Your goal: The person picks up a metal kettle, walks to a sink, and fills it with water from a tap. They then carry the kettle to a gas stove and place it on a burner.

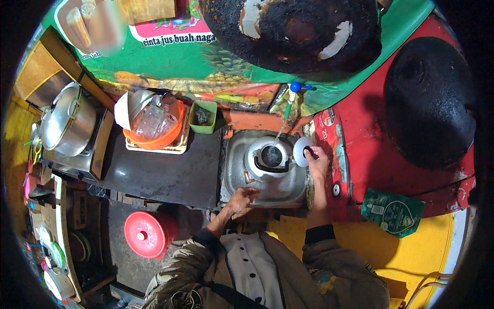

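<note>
Bright, saturated overhead light; fisheye bending and dark vignette at edges.

left hand (242, 196) resting flat, right hand (316, 157) gripping

Street food stall kitchen, sink (234, 183), blackened woks (288, 31), steel pot (67, 123)

The person wears an olive-brown patterned jacket with pale streaks on the sleeves, hanging open over a grey-white buttoned shirt with a row of dark buttons. Black cuffs end both sleeves at the wrists, and a dark strap crosses the chest. The left hand (242, 198) and right hand (317, 158) are bare.
</note>
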Tool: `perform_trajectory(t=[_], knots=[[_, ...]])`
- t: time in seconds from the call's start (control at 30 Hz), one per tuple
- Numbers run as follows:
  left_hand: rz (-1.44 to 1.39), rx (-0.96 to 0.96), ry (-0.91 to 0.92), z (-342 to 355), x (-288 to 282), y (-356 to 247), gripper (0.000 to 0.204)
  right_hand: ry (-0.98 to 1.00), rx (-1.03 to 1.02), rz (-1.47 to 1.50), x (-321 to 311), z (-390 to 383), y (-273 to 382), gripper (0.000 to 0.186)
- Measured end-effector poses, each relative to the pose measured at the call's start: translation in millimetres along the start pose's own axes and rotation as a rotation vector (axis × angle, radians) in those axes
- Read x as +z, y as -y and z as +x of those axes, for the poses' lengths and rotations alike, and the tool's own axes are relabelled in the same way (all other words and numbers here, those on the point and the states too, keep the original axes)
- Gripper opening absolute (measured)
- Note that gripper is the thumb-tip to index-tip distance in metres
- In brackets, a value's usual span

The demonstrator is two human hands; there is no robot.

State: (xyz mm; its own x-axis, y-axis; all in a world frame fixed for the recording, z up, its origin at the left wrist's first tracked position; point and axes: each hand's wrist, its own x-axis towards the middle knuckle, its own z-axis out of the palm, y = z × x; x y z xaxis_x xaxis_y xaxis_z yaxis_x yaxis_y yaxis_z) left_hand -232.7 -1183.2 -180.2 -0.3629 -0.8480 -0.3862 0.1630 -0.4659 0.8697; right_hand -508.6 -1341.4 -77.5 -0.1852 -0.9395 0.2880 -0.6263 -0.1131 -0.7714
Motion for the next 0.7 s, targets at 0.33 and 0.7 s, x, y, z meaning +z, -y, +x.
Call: perform_trajectory(t=[0.33, 0.7], knots=[[0.004, 0.108, -0.017, 33, -7, 3, 0.028, 0.053, 0.044, -0.026, -4, -1, 7, 0.026], [0.534, 0.065, -0.206, 58, 23, -17, 0.028, 0.119, 0.035, -0.081, 0, 4, 0, 0.031]])
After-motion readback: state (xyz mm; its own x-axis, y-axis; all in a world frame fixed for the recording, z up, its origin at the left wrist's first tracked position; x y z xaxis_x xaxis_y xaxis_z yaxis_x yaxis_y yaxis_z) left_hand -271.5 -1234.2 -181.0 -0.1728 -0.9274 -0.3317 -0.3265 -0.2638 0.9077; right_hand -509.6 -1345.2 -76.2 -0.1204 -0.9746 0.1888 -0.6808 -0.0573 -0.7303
